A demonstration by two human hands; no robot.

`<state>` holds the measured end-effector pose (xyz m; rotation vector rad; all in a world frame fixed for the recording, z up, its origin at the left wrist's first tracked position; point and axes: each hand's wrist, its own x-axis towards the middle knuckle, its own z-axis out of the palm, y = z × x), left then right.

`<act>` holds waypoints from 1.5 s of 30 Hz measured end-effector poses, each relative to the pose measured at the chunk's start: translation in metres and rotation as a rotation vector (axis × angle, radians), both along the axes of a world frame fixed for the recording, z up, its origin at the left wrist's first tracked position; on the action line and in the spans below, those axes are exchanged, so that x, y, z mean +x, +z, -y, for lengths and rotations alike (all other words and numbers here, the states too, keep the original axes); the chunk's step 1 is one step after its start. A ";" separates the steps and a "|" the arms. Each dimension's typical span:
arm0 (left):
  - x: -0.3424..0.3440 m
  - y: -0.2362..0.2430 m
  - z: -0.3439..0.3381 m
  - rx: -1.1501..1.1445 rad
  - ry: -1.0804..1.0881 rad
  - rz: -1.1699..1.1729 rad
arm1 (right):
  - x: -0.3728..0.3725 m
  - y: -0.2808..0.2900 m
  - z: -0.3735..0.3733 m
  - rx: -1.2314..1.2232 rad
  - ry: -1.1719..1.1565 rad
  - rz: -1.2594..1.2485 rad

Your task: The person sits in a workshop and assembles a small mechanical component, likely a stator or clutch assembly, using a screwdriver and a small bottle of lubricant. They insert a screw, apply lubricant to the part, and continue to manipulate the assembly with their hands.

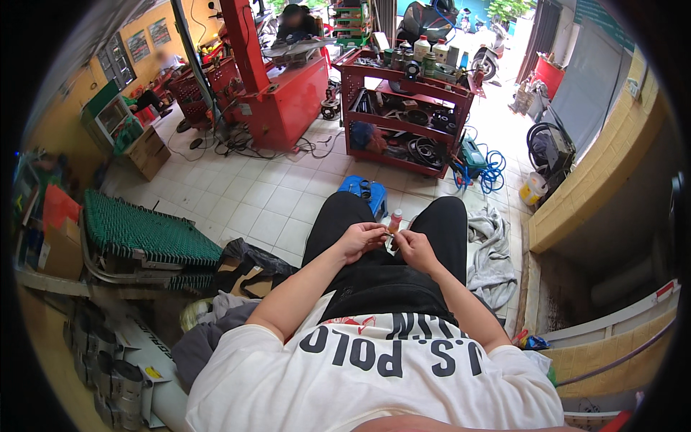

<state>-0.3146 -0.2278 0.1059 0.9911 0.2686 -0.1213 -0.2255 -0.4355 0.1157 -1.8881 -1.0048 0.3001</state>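
Above my lap, my left hand (360,242) and my right hand (416,250) are close together, fingertips almost meeting. Both have their fingers closed in a pinch around something tiny that I cannot make out. Just beyond the fingertips stands a small bottle (395,219) with a pinkish upper part; my hands cover its lower portion. Whether it touches my fingers, I cannot tell. A blue plastic stool (371,193) is in front of my knees, partly hidden by my left leg.
A red tool cart (403,120) loaded with bottles and parts stands ahead. Left of it is a red lift base (284,108) with cables on the floor. A green woven lounger (147,223) lies to my left, a grey cloth (493,252) to my right. Two people sit farther back.
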 end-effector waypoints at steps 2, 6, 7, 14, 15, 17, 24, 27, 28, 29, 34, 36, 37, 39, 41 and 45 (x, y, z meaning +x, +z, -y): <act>0.003 0.001 0.003 0.003 -0.004 0.000 | 0.005 -0.012 0.002 0.135 -0.037 -0.029; 0.001 -0.004 -0.003 0.011 -0.005 0.002 | -0.009 0.003 -0.007 0.188 -0.057 -0.060; 0.002 -0.005 -0.004 0.009 -0.007 0.005 | -0.010 0.006 -0.007 0.162 -0.047 -0.044; 0.001 -0.005 -0.002 0.030 -0.006 0.001 | -0.008 0.004 -0.006 0.163 -0.048 -0.067; 0.000 -0.005 -0.002 0.029 -0.006 0.005 | -0.014 0.014 -0.005 0.137 -0.057 -0.041; 0.000 -0.004 -0.003 0.031 -0.006 0.008 | -0.014 0.016 -0.005 0.096 -0.048 -0.010; 0.001 -0.003 0.000 0.032 -0.013 -0.007 | -0.010 0.008 -0.005 0.162 -0.097 -0.069; 0.002 -0.004 -0.002 0.038 -0.014 0.004 | -0.006 0.005 -0.005 0.073 -0.041 -0.046; 0.003 -0.005 -0.001 0.039 -0.020 0.012 | -0.002 0.001 -0.002 0.031 -0.015 -0.037; 0.004 -0.006 0.000 0.038 -0.023 0.012 | 0.003 -0.002 0.000 0.034 -0.024 -0.057; -0.001 -0.003 -0.003 0.039 -0.010 0.007 | -0.013 0.012 -0.008 0.189 -0.082 -0.070; 0.000 -0.003 -0.001 0.029 -0.022 0.005 | -0.010 0.011 -0.004 0.099 -0.047 -0.062; 0.002 -0.002 0.000 0.025 -0.030 0.006 | -0.002 0.000 -0.003 0.088 -0.023 -0.075; 0.003 -0.002 0.001 0.029 -0.031 -0.006 | 0.005 -0.012 -0.002 0.114 -0.018 -0.093; 0.003 -0.003 0.000 0.030 -0.027 -0.008 | 0.007 -0.014 -0.004 0.190 -0.056 -0.104; -0.001 -0.004 -0.004 0.024 -0.016 -0.002 | -0.009 0.003 -0.008 0.146 -0.076 -0.037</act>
